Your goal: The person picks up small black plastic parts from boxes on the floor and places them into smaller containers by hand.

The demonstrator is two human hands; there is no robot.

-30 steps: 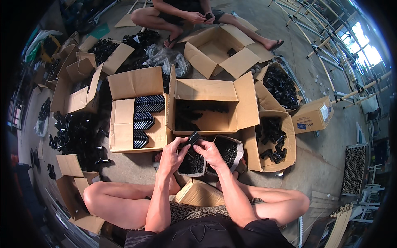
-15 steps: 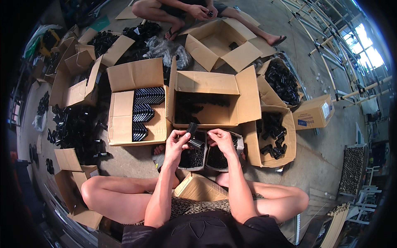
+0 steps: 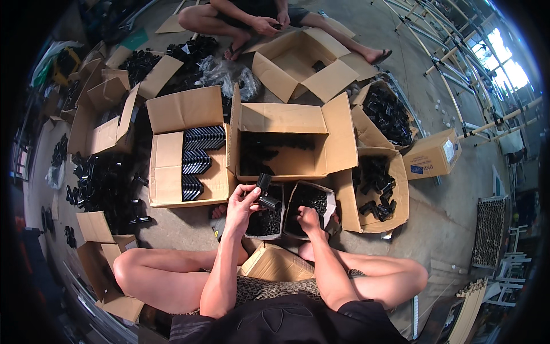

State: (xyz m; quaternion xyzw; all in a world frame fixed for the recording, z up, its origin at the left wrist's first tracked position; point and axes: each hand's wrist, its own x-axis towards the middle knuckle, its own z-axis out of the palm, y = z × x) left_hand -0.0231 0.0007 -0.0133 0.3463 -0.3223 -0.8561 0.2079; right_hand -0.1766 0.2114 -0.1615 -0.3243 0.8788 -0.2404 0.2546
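Observation:
My left hand (image 3: 238, 209) grips a black tube fitting (image 3: 265, 193), shaped like a tee or elbow, holding it up above the left small bin (image 3: 264, 234). That bin holds small black pieces. My right hand (image 3: 310, 221) is down in the right small bin (image 3: 330, 207), among a heap of small dark pieces (image 3: 310, 196). Its fingers are curled together; whatever they hold, if anything, is hidden. Just beyond both bins stands a deep open carton (image 3: 281, 117) with black fittings in its shadowed inside.
To the left, a carton (image 3: 164, 172) holds black fittings stacked in neat rows. Loose fittings (image 3: 103, 178) lie heaped on the floor farther left. Another open carton (image 3: 399, 198) of fittings is at right. Across from me, a seated person's hands (image 3: 266, 26) are near an open box (image 3: 275, 71).
My right hand has dropped from beside the fitting into the right small bin, its fingers curling. My left hand still holds the fitting in nearly the same place. The view has shifted slightly.

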